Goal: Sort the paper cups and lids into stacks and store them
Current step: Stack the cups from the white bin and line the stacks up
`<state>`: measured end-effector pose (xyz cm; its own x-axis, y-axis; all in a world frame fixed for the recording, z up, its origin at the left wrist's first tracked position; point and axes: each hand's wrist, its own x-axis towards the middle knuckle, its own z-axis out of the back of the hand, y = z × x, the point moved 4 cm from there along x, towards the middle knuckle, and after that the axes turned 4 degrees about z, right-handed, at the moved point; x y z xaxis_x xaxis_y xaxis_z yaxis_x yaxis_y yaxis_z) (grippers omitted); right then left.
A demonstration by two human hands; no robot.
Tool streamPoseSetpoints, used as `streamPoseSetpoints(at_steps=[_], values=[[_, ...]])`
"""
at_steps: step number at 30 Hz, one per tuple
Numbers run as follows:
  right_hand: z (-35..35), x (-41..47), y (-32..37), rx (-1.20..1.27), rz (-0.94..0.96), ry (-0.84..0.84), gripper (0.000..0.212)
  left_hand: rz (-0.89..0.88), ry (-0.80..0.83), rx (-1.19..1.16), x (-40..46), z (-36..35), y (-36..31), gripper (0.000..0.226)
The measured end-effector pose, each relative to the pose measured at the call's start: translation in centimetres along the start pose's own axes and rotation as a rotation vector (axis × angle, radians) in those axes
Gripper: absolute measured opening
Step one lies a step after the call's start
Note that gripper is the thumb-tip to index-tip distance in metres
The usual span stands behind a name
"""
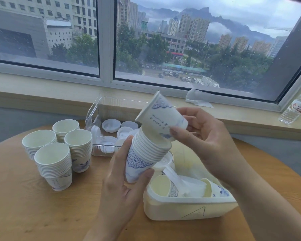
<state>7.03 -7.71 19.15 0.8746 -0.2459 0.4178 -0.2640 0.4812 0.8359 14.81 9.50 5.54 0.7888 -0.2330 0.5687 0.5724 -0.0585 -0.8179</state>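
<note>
Matt paper cups (pixel 147 153) are sitting over a grainy wooden table (pixel 42 214). A clear glossy plastic bin (pixel 96 112) is gleaming.

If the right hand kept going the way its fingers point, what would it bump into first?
Probably the cup stack gripped by the left hand. The right hand holds a single cup, its fingers aimed left and slightly down, just above the stack's rims. Depth is hard to judge.

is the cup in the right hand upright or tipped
Tipped. The single cup lies slanted in the right hand, rim up-left, base toward the palm.
</note>
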Motion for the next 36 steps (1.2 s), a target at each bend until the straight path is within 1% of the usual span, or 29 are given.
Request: streamPoseSetpoints(at_steps=[6,10,12,14,16,19,24,27,29,32,36], values=[[-1.0,0.2,-0.2,-0.091,0.027,-0.007,0.019,0.000,0.003,-0.001,0.0,0.0,0.1,0.077],[-0.7,0.2,-0.1,-0.136,0.055,-0.046,0.021,0.001,-0.007,0.004,0.0,0.1,0.0,0.077],[-0.5,0.2,0.1,-0.124,0.070,-0.060,0.024,0.004,-0.007,0.006,0.1,0.1,0.0,0.077],[-0.3,0.0,0.4,-0.160,0.109,-0.066,0.037,0.006,-0.007,0.008,0.1,0.1,0.0,0.076],[-0.1,-0.3,0.7,-0.244,0.182,-0.080,0.050,0.008,-0.006,0.009,0.1,0.1,-0.1,0.077],[0.0,-0.7,1.0,-0.340,0.274,-0.114,0.053,0.007,-0.007,0.000,0.1,0.0,-0.1,0.078],[0.2,-0.8,1.3,-0.362,0.339,-0.133,0.045,0.022,-0.016,0.007,0.0,0.1,-0.1,0.076],[0.6,-1.0,1.2,-0.318,0.328,-0.171,0.036,0.028,-0.023,0.008,0.0,0.2,-0.2,0.075],[0.8,-1.3,0.8,-0.331,0.330,-0.191,0.027,0.038,-0.027,0.002,0.1,0.2,-0.2,0.074],[0.3,-1.7,-0.1,-0.391,0.339,-0.150,0.020,0.038,-0.023,0.001,0.0,0.1,-0.3,0.075],[0.1,-1.9,-1.1,-0.400,0.303,-0.056,0.021,0.051,-0.022,-0.013,0.1,0.1,-0.4,0.074]])
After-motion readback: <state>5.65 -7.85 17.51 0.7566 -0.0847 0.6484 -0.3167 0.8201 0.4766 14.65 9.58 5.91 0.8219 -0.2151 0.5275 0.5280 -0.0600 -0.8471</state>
